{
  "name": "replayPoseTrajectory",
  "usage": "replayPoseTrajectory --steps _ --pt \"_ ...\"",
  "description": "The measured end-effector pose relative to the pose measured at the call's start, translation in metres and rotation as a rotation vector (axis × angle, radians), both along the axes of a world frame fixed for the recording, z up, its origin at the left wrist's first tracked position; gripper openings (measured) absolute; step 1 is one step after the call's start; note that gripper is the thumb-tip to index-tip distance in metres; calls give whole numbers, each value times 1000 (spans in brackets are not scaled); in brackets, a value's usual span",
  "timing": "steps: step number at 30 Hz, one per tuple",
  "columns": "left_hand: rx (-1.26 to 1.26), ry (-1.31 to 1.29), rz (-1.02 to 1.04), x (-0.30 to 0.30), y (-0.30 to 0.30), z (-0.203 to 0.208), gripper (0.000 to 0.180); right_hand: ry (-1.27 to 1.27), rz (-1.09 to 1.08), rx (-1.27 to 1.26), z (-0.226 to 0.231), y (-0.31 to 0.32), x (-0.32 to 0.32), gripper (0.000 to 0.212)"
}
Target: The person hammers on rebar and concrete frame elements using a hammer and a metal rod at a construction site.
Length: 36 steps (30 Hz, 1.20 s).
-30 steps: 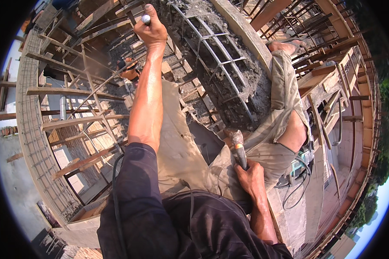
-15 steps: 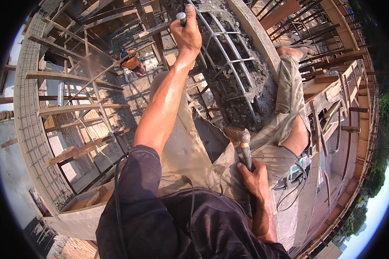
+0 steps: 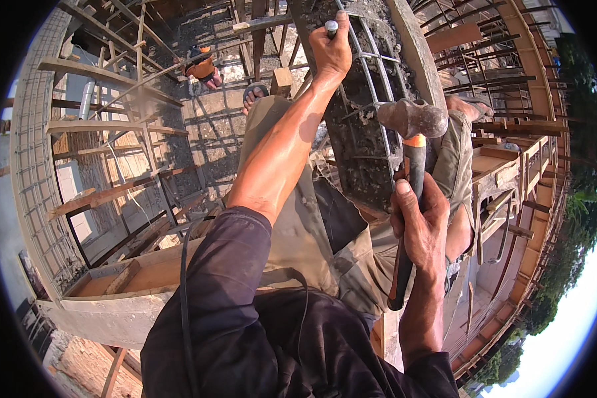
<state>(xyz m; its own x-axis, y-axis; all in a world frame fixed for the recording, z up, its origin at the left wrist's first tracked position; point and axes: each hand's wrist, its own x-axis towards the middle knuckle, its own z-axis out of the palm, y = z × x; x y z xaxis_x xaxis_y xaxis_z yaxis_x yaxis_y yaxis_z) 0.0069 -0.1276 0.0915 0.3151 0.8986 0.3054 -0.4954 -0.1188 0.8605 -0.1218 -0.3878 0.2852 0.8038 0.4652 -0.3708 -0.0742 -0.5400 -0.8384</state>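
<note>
My left hand (image 3: pixel 331 56), arm stretched forward, is closed round a metal chisel (image 3: pixel 331 27); its round, shiny struck end shows above the fist. The chisel's lower end is hidden by the hand. Closed about the dark handle of a hammer is my right hand (image 3: pixel 426 219), raised over my right thigh. The worn hammer head (image 3: pixel 412 119) is uppermost, with an orange band just below it. Between my legs runs a rough grey concrete beam (image 3: pixel 358 166) with steel reinforcing bars (image 3: pixel 382 73) tied along it, close beside my left hand.
A timber board (image 3: pixel 419 60) edges the beam on the right. Wooden props and braces (image 3: pixel 113 126) cross the drop at left, where a person in orange (image 3: pixel 202 68) is far below. A rebar-filled beam form (image 3: pixel 40 152) curves along the left; a cable (image 3: pixel 184 292) hangs by my left arm.
My right hand has lifted the hammer from near my lap, up and forward. My left hand with the chisel now appears further right and slightly lower in the shifted view.
</note>
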Motion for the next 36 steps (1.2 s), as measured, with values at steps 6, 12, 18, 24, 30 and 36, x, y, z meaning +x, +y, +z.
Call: replayPoseTrajectory --steps 6,12,18,24,30,36 --pt "-197 239 -192 -1 -9 -52 58 -101 140 -38 15 59 33 38" --pt "-221 243 -441 0 -5 -57 50 -421 228 56 23 97 49 28" --pt "-52 281 -500 14 -16 -55 35 -483 327 -346 -52 108 87 39" --pt "120 466 -600 14 3 -81 47 -587 271 -273 10 126 60 52" --pt "53 583 -457 23 6 -91 57 -635 110 549 33 151 68 35" --pt "286 473 -412 30 -10 -87 42 -440 262 -356 -53 97 88 56"
